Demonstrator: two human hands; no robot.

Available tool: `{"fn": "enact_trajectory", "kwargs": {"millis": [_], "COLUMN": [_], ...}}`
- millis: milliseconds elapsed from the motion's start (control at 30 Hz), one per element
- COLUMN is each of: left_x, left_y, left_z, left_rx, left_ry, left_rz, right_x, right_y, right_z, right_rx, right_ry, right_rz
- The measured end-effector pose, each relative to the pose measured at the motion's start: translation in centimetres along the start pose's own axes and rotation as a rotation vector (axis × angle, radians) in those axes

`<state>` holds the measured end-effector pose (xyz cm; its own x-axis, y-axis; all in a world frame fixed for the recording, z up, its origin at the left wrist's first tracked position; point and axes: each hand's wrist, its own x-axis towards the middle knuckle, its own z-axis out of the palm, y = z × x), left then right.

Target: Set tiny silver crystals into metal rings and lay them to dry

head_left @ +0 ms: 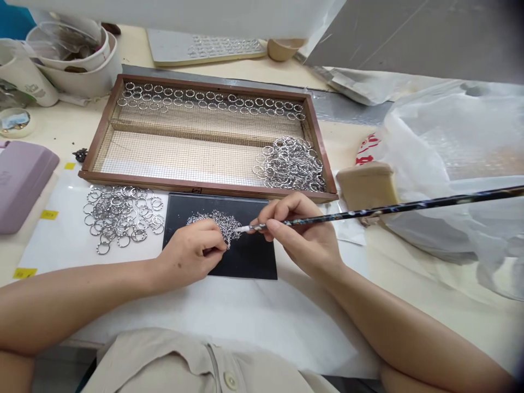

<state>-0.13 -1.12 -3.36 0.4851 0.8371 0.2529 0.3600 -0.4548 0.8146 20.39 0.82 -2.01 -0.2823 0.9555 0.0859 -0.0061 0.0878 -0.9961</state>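
Observation:
My right hand (301, 229) pinches a long thin stick (368, 212), dark and marbled, near its white tip. That tip points left into a pile of tiny silvery beads (216, 221) on a black pad (256, 256). My left hand (192, 248) is closed at the pile's near left side. A bit of silvery metal shows at its fingertips, too small to make out. Left of the pad lies a loose heap of metal rings (120, 215) with small bumps on them, on a white sheet (61, 234).
Behind the pad stands a wooden mesh-bottomed tray (200, 184), with rows of rings along its far side and a ring heap (292, 166) at right. Plastic bags (434, 164) and a tan block (366, 188) are on the right. A mauve case (24, 183) and tubs (88, 76) stand left.

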Motion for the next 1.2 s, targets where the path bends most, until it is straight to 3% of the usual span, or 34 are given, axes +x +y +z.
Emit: {"fn": "enact_trajectory", "kwargs": {"millis": [233,1200], "left_x": [0.14,0.06], "left_y": [0.13,0.03], "left_z": [-0.04,0.06], "left_rx": [0.023,0.012], "left_ry": [0.000,0.002], "left_rz": [0.001,-0.005], "right_x": [-0.50,-0.38], "right_y": [-0.63,-0.79], "right_z": [0.30,0.42], "right_rx": [0.021,-0.031], "right_ry": [-0.118,-0.117], "right_rz": [-0.010,-0.063]}}
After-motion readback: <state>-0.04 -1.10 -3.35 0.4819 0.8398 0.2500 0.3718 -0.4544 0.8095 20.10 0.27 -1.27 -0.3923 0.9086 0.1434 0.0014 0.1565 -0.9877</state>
